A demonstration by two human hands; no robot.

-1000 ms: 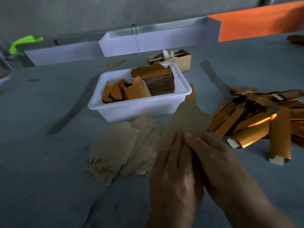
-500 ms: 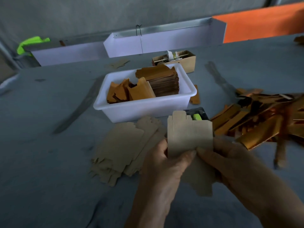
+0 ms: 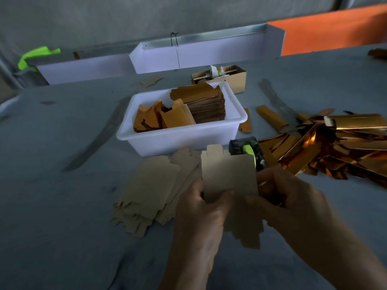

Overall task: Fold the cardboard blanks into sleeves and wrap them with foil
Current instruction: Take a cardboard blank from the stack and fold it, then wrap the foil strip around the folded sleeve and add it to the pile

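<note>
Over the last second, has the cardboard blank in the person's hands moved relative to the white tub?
Yes. The cardboard blank has dropped toward the camera: earlier its top overlapped the white tub; now it sits just below it.

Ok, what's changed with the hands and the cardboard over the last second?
Both hands, left hand and right hand, have raised the cardboard blank upright; a second ago it was low and blurred between them. The tape dispenser behind it now shows. Both hands kept their grip. The white tub, flat blanks and foil-wrapped pile stayed put.
</note>
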